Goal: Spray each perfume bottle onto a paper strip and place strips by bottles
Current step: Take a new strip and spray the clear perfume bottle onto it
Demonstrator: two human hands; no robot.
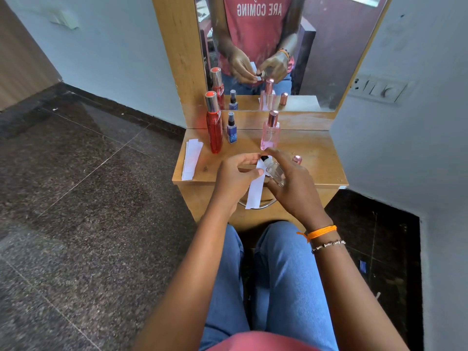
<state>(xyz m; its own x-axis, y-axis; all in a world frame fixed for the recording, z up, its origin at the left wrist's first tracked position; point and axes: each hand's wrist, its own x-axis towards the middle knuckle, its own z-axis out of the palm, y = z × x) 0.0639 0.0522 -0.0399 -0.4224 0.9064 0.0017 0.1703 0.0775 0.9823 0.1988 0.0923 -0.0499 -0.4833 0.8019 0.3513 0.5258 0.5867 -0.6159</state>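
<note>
My right hand [291,183] grips a small clear perfume bottle [274,171] with a black nozzle, tilted toward the left, its index finger over the top. My left hand [235,176] pinches a white paper strip [255,191] that hangs down just in front of the nozzle. On the wooden dresser top [319,153] stand a tall red bottle [214,127], a small blue bottle [231,130] and a pink bottle [270,133] with a rose cap. A loose rose cap [296,159] stands behind my right hand. Spare strips [191,158] lie at the left edge.
A mirror [278,46] at the back of the dresser reflects the bottles and my hands. A drawer handle [258,206] curves below the strip. Dark stone floor [88,173] lies to the left, a wall switch panel [377,88] on the right.
</note>
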